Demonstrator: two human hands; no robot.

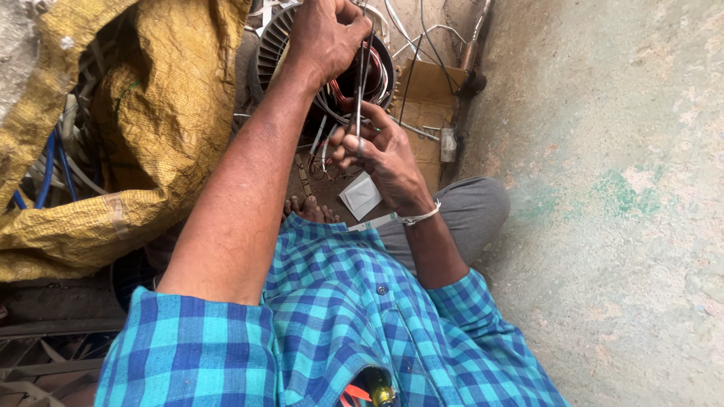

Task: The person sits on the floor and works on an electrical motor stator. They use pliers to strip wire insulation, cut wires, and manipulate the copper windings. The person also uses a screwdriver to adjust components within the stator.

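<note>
L hand [326, 34] being closed on thin wires [362, 71] above motor coil [324, 64] on floor | R hand [381, 151] being pinched on same wires lower down | risk: wires being kinked/snapped if pulled too hard; insulation being scraped on metal core.

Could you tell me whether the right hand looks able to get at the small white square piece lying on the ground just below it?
Probably yes: the white square piece lies bare just beneath the right hand, nothing between. But the hand pinches thin wires it would have to release.
</note>
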